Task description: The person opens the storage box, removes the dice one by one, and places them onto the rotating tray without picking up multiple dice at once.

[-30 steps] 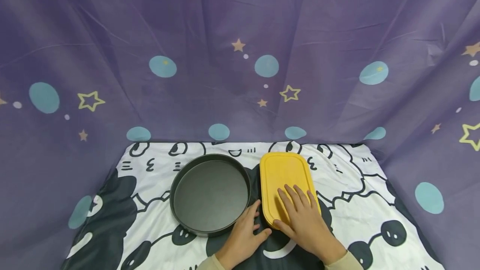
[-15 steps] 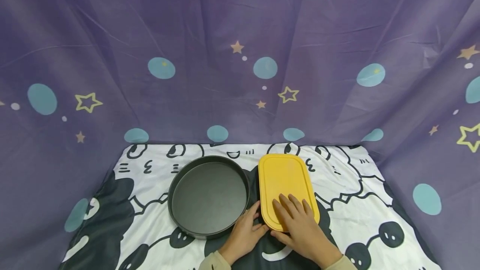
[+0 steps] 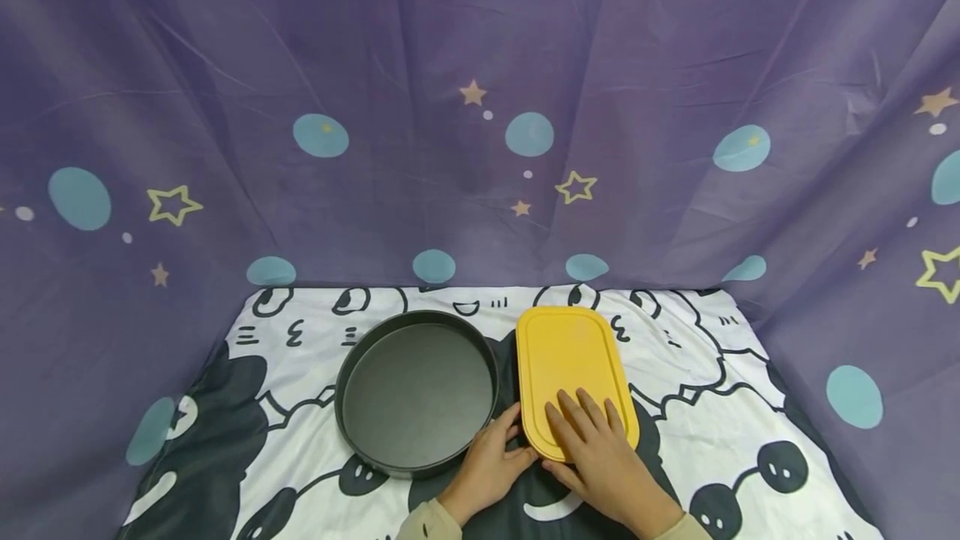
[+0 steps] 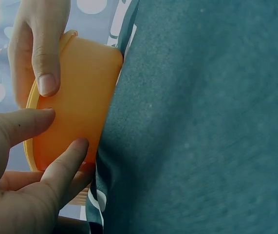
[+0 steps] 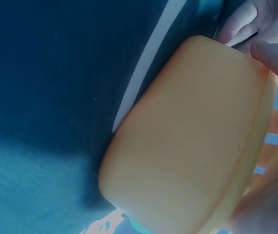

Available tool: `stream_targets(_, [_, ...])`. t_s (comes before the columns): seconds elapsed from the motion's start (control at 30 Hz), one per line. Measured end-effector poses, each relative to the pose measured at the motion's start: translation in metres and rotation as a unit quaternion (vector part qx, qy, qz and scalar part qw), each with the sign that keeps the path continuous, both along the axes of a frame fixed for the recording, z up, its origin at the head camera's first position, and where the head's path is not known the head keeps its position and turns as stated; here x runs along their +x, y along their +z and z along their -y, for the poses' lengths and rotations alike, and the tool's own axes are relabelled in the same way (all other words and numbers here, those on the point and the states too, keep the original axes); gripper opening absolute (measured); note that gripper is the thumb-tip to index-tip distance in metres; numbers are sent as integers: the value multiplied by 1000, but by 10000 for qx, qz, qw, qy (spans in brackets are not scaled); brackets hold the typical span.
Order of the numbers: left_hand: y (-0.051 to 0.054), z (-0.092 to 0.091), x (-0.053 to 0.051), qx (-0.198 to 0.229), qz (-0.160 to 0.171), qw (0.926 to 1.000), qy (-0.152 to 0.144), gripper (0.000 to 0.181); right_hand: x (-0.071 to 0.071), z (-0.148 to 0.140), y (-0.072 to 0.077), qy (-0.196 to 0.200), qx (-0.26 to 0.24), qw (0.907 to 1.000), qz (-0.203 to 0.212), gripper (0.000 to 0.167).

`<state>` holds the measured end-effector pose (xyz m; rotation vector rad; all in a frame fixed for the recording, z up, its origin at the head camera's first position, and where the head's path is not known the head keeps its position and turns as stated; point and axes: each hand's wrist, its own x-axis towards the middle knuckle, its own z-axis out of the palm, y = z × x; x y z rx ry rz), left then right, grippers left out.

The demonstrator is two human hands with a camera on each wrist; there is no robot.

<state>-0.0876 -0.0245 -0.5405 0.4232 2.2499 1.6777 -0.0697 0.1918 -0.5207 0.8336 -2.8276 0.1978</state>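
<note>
A yellow rectangular lidded food container (image 3: 570, 352) stands on the cloth, its lid in place. In the head view my right hand (image 3: 600, 465) rests on the near part of the lid, fingers straight and a little spread. The left wrist view shows the right thumb lying over the rim onto the front wall (image 4: 80, 78). My left hand (image 3: 487, 465) is at the container's near left corner. Its thumb and fingertips (image 4: 80, 146) touch the wall. From the right wrist view, the container's side (image 5: 187, 131) is plain and smooth; what is inside stays hidden.
A round dark baking pan (image 3: 420, 394) lies just left of the container, close to my left hand. Underneath is a black-and-white cartoon cloth (image 3: 720, 432). A purple curtain (image 3: 420, 40) with stars and blue spots encloses the back and sides.
My right hand has slid back toward the lid's near edge, its thumb now over the front rim. The left hand's thumb has come up to the container's corner. Over the last half second little moves.
</note>
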Motion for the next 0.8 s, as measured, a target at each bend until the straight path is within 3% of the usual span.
stream_targets(0.23, [-2,2,6,3,32,10000,-4,72,5,1,-2,6,-238,9997,56,69])
stream_targets(0.53, [1,3,3,-50,162,9999,-6,74,2,0,1,80,-314,9995,8,69])
stream_targets(0.8, [3,1,3,-28,215,9997,-62,75,4,-6,10,57,-847,9964,27,71])
